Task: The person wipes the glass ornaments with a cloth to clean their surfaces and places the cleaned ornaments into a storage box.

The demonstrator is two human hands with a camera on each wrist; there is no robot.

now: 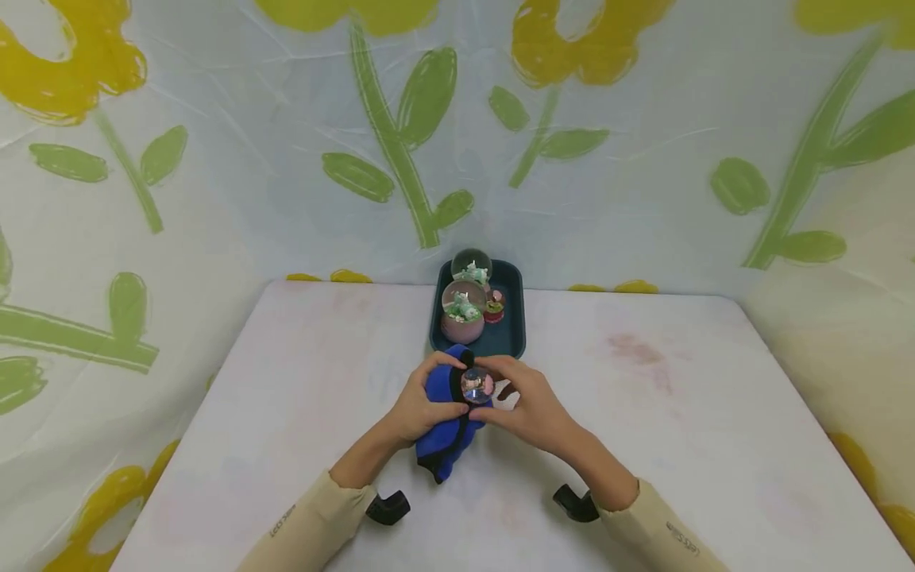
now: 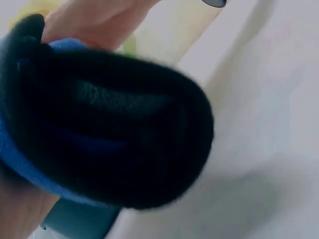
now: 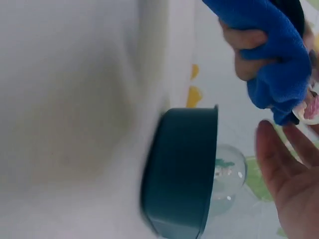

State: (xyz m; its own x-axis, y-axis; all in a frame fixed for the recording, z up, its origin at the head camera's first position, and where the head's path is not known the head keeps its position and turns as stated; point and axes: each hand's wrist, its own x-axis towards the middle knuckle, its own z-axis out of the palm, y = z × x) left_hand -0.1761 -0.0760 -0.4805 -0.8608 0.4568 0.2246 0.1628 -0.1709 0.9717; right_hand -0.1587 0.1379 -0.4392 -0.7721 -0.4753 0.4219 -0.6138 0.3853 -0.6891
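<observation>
Blue cloth with black edging (image 1: 445, 433) is gripped by my left hand (image 1: 418, 405), bunched behind a small snow globe (image 1: 477, 385). My right hand (image 1: 532, 405) pinches that globe from the right, thumb below and fingers above. Seen from the left wrist, the cloth (image 2: 144, 64) curls into a dark hollow that fills much of the view. The right wrist view has the cloth (image 3: 279, 55) wrapped over the left fingers, with the globe (image 3: 311, 108) partly cut off at the edge. The globe's base is mostly hidden.
Just beyond the hands stands a dark teal tray (image 1: 519, 322). Inside are two larger snow globes, a front one with a pink base (image 1: 463, 326) and a rear one (image 1: 472, 262), plus a small red-based figure (image 1: 494, 308). A flower-printed sheet (image 1: 286, 199) hangs behind the table.
</observation>
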